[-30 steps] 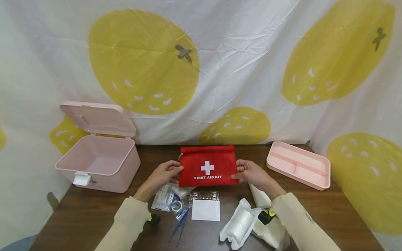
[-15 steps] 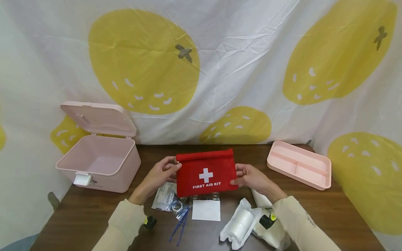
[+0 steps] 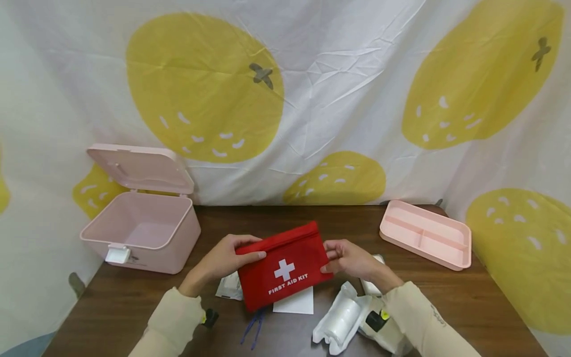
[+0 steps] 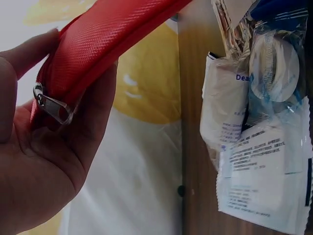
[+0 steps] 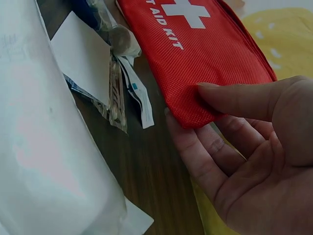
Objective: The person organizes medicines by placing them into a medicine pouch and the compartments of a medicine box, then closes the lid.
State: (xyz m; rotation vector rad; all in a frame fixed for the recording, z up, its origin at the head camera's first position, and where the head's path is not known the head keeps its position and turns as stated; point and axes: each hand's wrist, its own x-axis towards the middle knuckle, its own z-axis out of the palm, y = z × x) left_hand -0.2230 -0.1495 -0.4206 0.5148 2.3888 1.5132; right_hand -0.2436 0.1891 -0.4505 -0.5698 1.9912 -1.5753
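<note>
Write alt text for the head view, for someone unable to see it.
A left hand and a right hand hold a tilted red first aid pouch over a brown table. An open pink box stands at left, a pink tray at right.

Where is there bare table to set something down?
Bare dark wooden table shows beyond the red fabric pouch, between the open pink plastic box and pink divided plastic tray, also in front of the box. It's crowded beneath the pouch and around the white wrapped roll.
</note>
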